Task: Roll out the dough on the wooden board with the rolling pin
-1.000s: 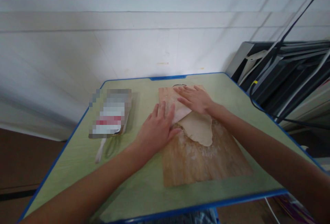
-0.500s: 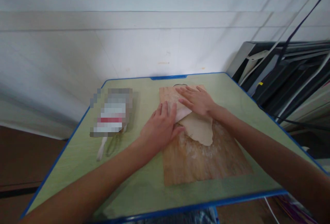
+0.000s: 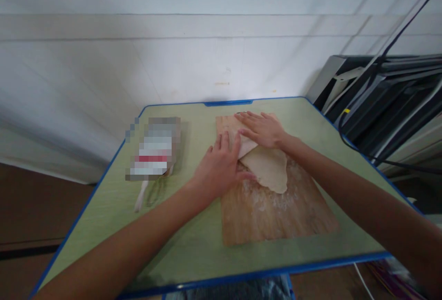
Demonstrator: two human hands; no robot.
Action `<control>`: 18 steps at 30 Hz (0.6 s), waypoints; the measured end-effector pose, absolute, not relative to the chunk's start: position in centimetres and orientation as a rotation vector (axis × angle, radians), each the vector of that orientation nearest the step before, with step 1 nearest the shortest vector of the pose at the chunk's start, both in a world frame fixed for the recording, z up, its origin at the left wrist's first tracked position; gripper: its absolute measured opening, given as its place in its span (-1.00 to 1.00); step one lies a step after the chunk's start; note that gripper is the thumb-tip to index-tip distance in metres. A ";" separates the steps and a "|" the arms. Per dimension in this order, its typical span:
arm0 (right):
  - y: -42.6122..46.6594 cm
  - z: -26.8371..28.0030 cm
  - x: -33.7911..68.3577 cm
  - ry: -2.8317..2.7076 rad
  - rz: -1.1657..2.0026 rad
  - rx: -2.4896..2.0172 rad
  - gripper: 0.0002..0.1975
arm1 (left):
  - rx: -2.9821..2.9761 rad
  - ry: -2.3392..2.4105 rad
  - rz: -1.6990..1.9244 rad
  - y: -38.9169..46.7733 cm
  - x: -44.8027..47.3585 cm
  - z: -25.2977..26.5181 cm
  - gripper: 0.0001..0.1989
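Observation:
A thin sheet of dough (image 3: 271,166) lies on a floured wooden board (image 3: 276,219), its far part a paler, floury layer that looks folded over. My right hand (image 3: 265,129) rests flat on that far part with the fingers stretched out. At the dough's left edge, my left hand (image 3: 223,164) is open, fingers pointing away and thumb spread to the right over the dough. Both hands cover parts of the dough, so its full outline is hidden.
The board lies on a green table (image 3: 193,263) with a blue rim. To the left is a blurred-out package (image 3: 154,148), a pale handle (image 3: 141,196) sticking out from under it. Dark flat panels (image 3: 386,102) and cables stand at the right. A white wall (image 3: 186,65) rises behind.
My left hand has shifted slightly right along the dough, its thumb reaching farther over it. My right hand stays flat on the far part. The view has moved a little.

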State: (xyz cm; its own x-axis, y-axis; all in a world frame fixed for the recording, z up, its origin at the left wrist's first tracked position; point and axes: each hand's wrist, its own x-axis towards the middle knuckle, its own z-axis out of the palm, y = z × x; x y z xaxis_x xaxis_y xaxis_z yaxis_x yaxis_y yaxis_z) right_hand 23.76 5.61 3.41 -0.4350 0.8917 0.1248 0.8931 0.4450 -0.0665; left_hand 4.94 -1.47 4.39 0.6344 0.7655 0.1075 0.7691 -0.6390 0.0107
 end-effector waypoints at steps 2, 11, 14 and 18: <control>7.3 3.8 22.8 -2.539 0.076 -1.624 -0.32 | -2.828 -1.331 -0.221 0.4 4.3 4.5 -0.14; 5.8 3.8 23.3 -2.553 0.030 -1.612 -0.34 | -2.763 -1.336 -0.212 -1.7 4.9 4.6 -0.11; 5.3 3.6 23.6 -2.527 0.003 -1.636 -0.35 | -2.753 -1.290 -0.214 -1.3 5.2 4.4 -0.15; 8.4 4.5 21.8 -2.501 0.139 -1.738 -0.33 | -2.731 -1.468 -0.213 2.8 4.1 4.5 -0.38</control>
State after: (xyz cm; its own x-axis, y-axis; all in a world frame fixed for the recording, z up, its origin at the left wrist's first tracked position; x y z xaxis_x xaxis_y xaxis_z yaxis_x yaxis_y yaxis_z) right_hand 21.84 8.44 4.46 -0.3471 0.9375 0.0240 0.9291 0.3473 -0.1273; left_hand 4.11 2.82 4.50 0.5443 0.8277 0.1365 0.8324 -0.5531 0.0350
